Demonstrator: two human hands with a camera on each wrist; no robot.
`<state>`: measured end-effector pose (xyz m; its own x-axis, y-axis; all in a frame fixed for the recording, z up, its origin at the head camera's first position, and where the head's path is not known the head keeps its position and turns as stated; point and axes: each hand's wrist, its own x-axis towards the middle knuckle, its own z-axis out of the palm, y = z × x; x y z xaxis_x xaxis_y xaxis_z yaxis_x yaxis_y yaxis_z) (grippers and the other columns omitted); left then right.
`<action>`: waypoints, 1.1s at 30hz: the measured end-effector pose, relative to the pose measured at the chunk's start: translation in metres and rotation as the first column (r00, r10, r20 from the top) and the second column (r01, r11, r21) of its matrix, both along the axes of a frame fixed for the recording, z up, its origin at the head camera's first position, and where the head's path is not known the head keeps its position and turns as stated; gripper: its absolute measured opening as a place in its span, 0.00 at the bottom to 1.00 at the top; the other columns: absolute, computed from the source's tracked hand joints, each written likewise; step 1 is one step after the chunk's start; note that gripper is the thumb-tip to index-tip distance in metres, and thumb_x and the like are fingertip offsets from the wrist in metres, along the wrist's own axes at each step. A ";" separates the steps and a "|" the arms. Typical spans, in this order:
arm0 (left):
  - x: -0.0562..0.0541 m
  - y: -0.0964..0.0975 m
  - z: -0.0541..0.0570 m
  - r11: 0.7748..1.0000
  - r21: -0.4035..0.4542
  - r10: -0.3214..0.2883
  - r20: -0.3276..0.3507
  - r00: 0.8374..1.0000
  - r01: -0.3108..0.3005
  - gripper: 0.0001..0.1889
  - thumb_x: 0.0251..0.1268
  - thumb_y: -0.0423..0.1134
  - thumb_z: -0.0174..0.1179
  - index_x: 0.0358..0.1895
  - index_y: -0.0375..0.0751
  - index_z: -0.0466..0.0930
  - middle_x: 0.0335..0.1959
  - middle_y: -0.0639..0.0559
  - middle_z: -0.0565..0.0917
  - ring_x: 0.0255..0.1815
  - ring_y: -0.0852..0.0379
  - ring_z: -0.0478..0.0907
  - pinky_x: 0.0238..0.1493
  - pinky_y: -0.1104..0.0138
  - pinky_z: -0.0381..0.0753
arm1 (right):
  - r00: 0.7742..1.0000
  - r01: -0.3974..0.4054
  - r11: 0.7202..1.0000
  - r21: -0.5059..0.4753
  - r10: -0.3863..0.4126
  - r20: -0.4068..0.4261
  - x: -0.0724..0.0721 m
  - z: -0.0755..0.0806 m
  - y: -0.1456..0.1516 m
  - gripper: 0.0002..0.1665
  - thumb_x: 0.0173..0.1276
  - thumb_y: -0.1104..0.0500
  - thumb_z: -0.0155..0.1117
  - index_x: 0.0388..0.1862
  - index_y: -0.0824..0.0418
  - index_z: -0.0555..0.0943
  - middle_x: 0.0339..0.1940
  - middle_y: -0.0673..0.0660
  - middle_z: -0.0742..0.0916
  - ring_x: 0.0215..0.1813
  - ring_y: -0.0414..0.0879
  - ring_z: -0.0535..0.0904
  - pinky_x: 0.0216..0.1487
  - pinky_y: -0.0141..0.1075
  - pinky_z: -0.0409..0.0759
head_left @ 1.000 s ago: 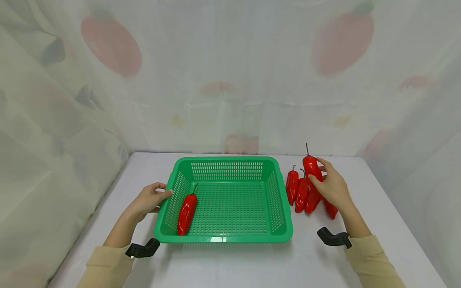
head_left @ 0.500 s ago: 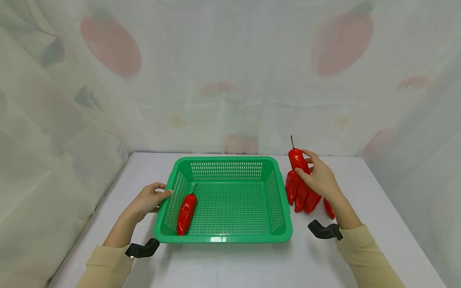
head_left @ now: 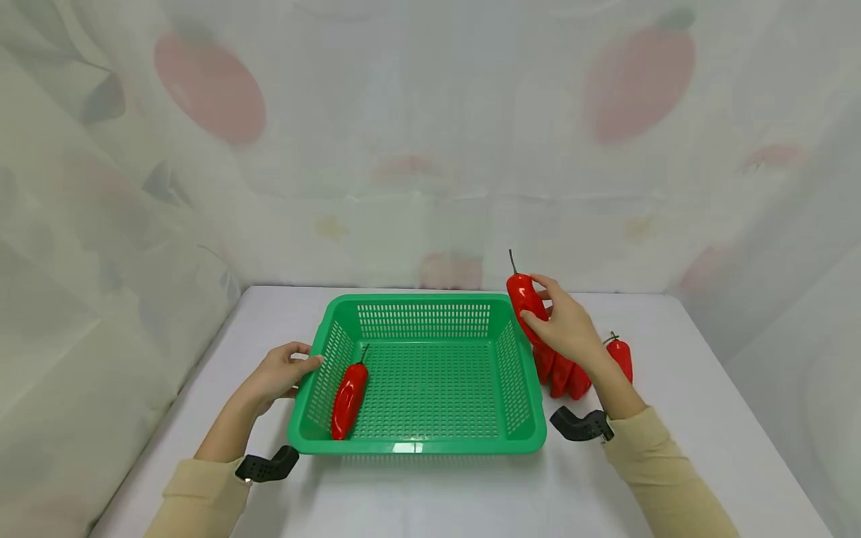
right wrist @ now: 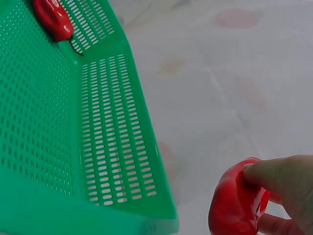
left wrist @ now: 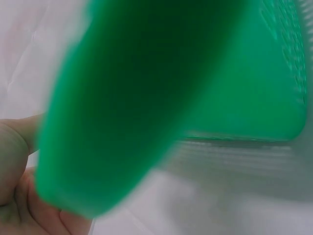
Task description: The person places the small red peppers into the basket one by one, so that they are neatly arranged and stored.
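A green plastic basket (head_left: 417,447) stands mid-table, with one red chili pepper (head_left: 349,400) lying along its left side, stem to the back. My left hand (head_left: 279,373) grips the basket's left rim, thumb on top. In the left wrist view the blurred basket wall (left wrist: 112,122) covers most of that hand. At the basket's back right corner my right hand (head_left: 565,321) holds another red chili pepper (head_left: 527,302) between thumb and fingers, its dark stem pointing up. The right wrist view shows the thumb pressed on this held pepper (right wrist: 237,200), just outside the basket rim.
Several more red peppers (head_left: 561,376) lie on the white table right of the basket, partly hidden behind my right hand. One further pepper (head_left: 620,357) lies right of my wrist. A pale printed cloth (head_left: 430,149) hangs behind and at both sides.
My right hand has carried its pepper leftward from over the pile to the basket's right rim, uncovering the rightmost pepper. The left hand and the basket have stayed put.
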<state>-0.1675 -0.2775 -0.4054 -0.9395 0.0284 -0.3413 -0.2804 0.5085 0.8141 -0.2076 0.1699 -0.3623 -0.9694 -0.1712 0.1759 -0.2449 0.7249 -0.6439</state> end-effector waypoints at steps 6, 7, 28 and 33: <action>0.000 0.000 0.000 1.000 -0.001 0.002 0.000 1.000 -0.002 0.28 0.65 0.49 0.54 0.58 0.31 0.60 0.37 0.43 0.82 0.31 0.55 0.81 0.34 0.61 0.82 | 1.000 -0.020 1.000 -0.015 0.021 0.005 -0.002 0.002 -0.015 0.39 0.63 0.55 0.61 0.70 0.56 0.57 0.56 0.64 0.77 0.45 0.56 0.77 0.36 0.44 0.82; 0.000 0.000 -0.001 1.000 -0.002 0.002 -0.001 1.000 -0.002 0.28 0.65 0.48 0.54 0.58 0.31 0.60 0.37 0.43 0.82 0.31 0.55 0.81 0.34 0.61 0.82 | 1.000 -0.025 1.000 -0.019 0.025 0.006 -0.002 0.003 -0.017 0.38 0.63 0.55 0.61 0.70 0.56 0.57 0.55 0.64 0.77 0.45 0.56 0.78 0.36 0.44 0.82; -0.001 0.000 0.001 1.000 -0.007 0.006 -0.003 1.000 -0.006 0.26 0.66 0.48 0.54 0.56 0.30 0.61 0.36 0.42 0.82 0.30 0.55 0.81 0.34 0.60 0.82 | 0.988 -0.124 0.990 -0.066 0.130 0.083 -0.011 -0.002 -0.070 0.39 0.63 0.54 0.61 0.69 0.57 0.57 0.54 0.63 0.78 0.49 0.55 0.77 0.35 0.42 0.82; -0.001 0.001 0.001 1.000 -0.011 0.007 -0.005 1.000 -0.007 0.26 0.66 0.48 0.54 0.55 0.30 0.62 0.37 0.42 0.82 0.31 0.54 0.81 0.34 0.59 0.83 | 0.984 -0.144 0.988 -0.060 0.150 0.096 -0.013 -0.005 -0.083 0.39 0.63 0.54 0.61 0.69 0.57 0.57 0.53 0.62 0.78 0.45 0.54 0.79 0.33 0.39 0.82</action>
